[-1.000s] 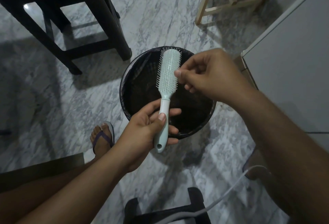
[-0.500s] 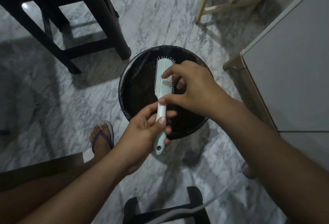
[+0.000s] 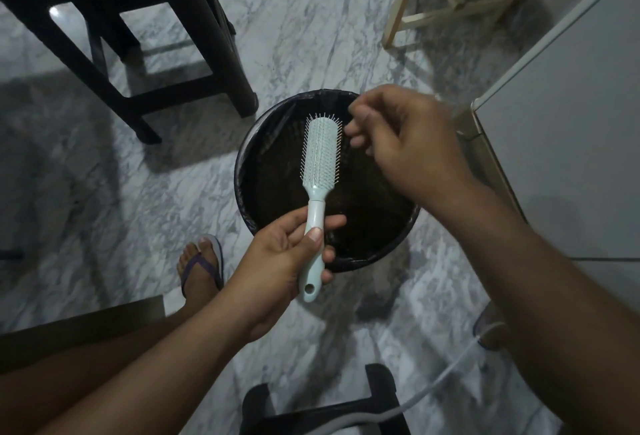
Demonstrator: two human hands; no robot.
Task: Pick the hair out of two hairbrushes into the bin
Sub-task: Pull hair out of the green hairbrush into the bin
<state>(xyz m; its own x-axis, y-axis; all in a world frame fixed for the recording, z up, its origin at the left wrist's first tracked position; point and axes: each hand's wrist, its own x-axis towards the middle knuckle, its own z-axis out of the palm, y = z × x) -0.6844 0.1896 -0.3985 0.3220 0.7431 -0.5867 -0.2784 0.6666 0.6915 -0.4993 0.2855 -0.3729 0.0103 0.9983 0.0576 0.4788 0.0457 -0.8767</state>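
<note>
Head-worn view, steeply down, close over hands (image 3: 346,199)

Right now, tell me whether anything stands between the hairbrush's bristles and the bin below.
Nothing visible does. The left hand holds the hairbrush by its handle over the open bin. The right hand is beside the brush head, to its right.

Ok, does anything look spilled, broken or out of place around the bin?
Nothing stands out. The bin stands upright on the floor with its dark liner in place. The left hand holds the hairbrush over it by the handle. No hair shows on the floor. The right hand is blurred.
</note>
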